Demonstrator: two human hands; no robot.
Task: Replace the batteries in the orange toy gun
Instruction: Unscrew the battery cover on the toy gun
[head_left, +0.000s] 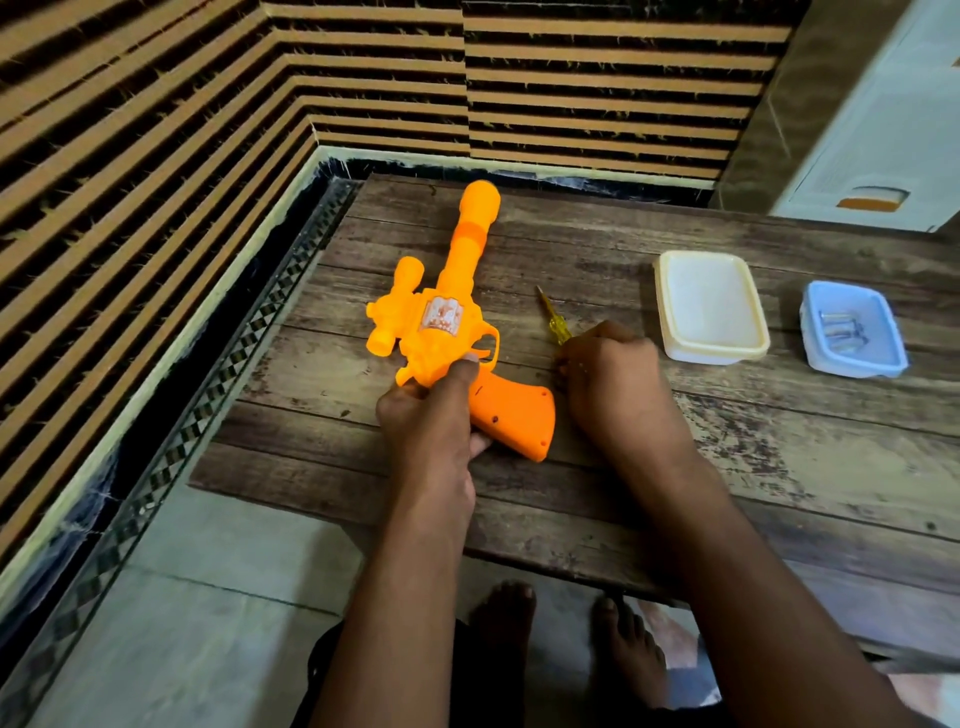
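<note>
An orange toy gun (457, 312) lies flat on the wooden table (623, 467), barrel pointing away from me and grip toward me. My left hand (431, 410) grips it where the body meets the grip, thumb by the trigger guard. To the right of the gun, my right hand (608, 374) holds a yellow-handled screwdriver (555, 322), whose tip points away. A small blue tray (852, 330) at the right holds several silver batteries (841, 330).
A white rectangular container (709, 306) with a cream rim stands between the screwdriver and the blue tray. Striped walls close in at the left and back. My bare feet (566, 623) show below the table's near edge, on a grey tiled floor.
</note>
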